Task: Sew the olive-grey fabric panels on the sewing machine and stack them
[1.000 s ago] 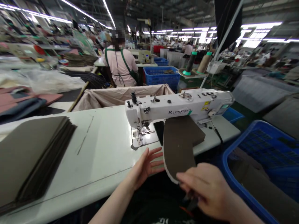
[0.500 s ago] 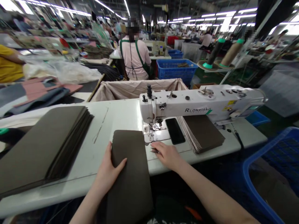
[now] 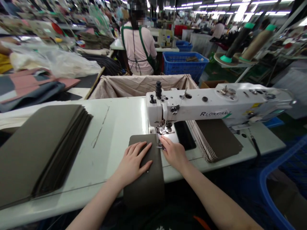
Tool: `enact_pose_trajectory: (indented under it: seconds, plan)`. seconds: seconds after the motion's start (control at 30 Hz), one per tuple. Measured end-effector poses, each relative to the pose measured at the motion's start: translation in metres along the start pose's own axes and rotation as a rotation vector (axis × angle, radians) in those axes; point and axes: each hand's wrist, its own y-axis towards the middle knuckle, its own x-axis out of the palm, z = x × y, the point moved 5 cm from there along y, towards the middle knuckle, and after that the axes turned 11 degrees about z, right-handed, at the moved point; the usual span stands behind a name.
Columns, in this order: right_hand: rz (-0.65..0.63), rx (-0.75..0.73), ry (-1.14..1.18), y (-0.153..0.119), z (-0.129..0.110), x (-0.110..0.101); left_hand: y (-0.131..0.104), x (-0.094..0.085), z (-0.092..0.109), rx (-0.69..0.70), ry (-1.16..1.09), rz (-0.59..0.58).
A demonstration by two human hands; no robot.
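Note:
A dark olive flat panel (image 3: 148, 188) lies on the sewing table, its far right corner close to the presser foot (image 3: 165, 130) of the white sewing machine (image 3: 182, 105). Its near end hangs past the table's front edge. My left hand (image 3: 134, 161) rests flat on the panel with fingers spread. At the panel's right edge, just in front of the needle area, my right hand (image 3: 175, 155) is closed round a small metal tool (image 3: 160, 146); its kind is mostly hidden by the fingers. The fingertips of that hand touch or nearly touch the panel's edge.
Stacked olive panels (image 3: 48, 137) lie at left, and another stack (image 3: 216, 140) sits under the machine arm. Beside it is a black phone (image 3: 184, 135). A cloth-lined bin (image 3: 144, 84) stands behind the table, a blue basket (image 3: 266, 191) at right. A co-worker (image 3: 139, 48) sits ahead.
The panel has moved forward and closer to the presser foot. My left hand has gone from gripping its left edge to lying flat on top. My right hand has come nearer the needle.

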Motion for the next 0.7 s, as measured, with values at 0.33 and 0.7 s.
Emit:
enact_pose_trajectory:
  seconds: [0.33,0.7]
  plan:
    - [-0.034,0.008,0.013,0.003,0.001,0.004,0.026,0.016,0.007,-0.016,-0.065,0.029]
    - [-0.055,0.017,0.026,0.006,0.001,0.004,0.029,0.015,0.007,0.017,-0.067,-0.008]
